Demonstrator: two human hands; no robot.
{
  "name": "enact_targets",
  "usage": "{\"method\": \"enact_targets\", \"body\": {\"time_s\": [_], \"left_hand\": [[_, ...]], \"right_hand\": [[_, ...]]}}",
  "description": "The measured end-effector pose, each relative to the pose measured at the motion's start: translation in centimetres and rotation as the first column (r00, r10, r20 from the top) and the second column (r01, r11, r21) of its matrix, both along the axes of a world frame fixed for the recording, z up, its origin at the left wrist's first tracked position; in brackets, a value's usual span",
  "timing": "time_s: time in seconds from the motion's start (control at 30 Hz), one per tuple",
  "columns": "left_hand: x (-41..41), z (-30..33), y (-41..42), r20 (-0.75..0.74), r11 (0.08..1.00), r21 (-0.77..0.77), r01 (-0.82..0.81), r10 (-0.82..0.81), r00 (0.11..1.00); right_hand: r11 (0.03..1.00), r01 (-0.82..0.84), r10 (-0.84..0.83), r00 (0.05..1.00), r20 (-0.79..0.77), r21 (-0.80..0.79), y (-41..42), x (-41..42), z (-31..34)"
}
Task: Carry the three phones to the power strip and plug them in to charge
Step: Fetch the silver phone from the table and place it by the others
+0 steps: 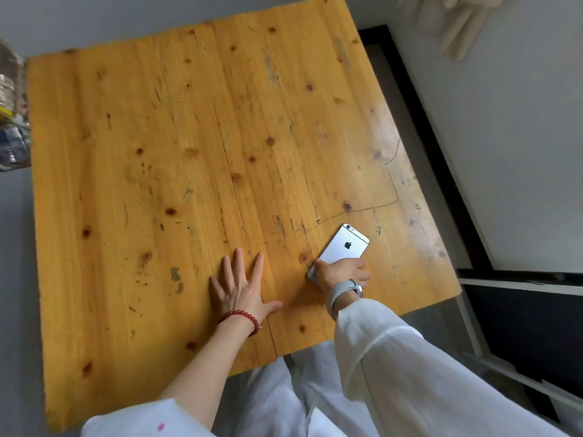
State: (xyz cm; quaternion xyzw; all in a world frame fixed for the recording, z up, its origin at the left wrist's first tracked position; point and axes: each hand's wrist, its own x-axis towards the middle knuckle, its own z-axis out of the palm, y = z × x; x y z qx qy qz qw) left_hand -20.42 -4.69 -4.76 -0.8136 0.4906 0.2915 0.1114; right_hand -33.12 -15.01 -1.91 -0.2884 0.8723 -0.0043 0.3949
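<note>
— Grip?
— Right hand [342,272] curled over the near end of the phone [342,247], thumb on one long edge, fingers wrapped round the other. Holding the phone, then — but not lifted clear; far end seems to rest on the table [157,137].

— And the phone itself?
— Silver, face down, logo up, lying aslant near the table's right front corner, under that hand.

— Beside the grip?
— Left hand [243,285] just to the left, flat on the wood, fingers spread and straight, gripping nothing. Red bead bracelet [241,320] at that wrist, grey watch [344,293] at the right one.

— Step in hand?
— By the look of it, picking up one phone — an early step. Only one phone visible; the other two not in view, nor any power strip or cable.

— Next move?
— Likely a clean lift off the wood, firm pinch on the slim edges, then a carry to wherever the strip sits. Slippery metal back — worth a sure hold before lifting.

— Containers?
— None that can be told. Far left of the grip, past the table edge, a blurred clutter [11,115] — contents unreadable.
</note>
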Motion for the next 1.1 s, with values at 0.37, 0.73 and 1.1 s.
{"method": "enact_targets", "body": {"time_s": [0.37,0.73,1.1], "left_hand": [[0.6,0.8,0.5,0.002,0.993,-0.065,0.098,-0.098,0.995],[-11.2,8.2,1.9,-0.337,0.814,-0.434,0.385,-0.543,0.769],[-37.7,14.2,21.2,-0.281,0.188,-0.628,0.755,-0.96,0.006]], "right_hand": [[0.951,-0.036,0.098,0.977,0.19,-0.307,6.7,-1.6,1.5],[0.765,0.304,-0.251,0.953,0.172,-0.568,22.1,-12.6,9.2],[0.31,0.706,-0.832,0.526,0.178,-0.637,49.2,-27.0,12.0]]}}
